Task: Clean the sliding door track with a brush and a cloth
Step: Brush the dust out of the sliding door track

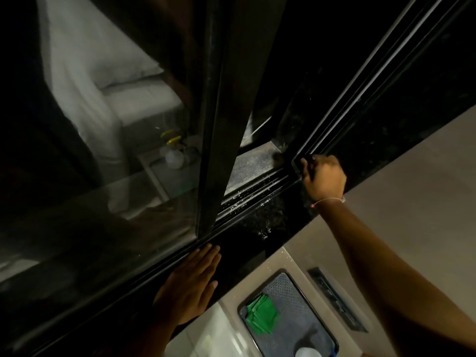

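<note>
The dark sliding door track (257,186) runs diagonally from lower left to upper right, with white specks of dirt in its grooves. At the track's end by the frame corner, my right hand (323,177) has its fingers curled around a dark brush (296,164), which is mostly hidden and hard to make out. My left hand (190,282) lies flat, fingers together, on the black stone sill (273,222) beside the track. A folded green cloth (262,315) rests in a dark tray (296,287) on the floor below.
The sliding door's dark frame (219,124) stands upright over the track, left of the exposed section. Its glass (103,124) shows a white bed and a spray bottle with a yellow trigger (173,150). A white round object (307,353) sits in the tray's near end. A dark strip (337,300) lies on the pale floor.
</note>
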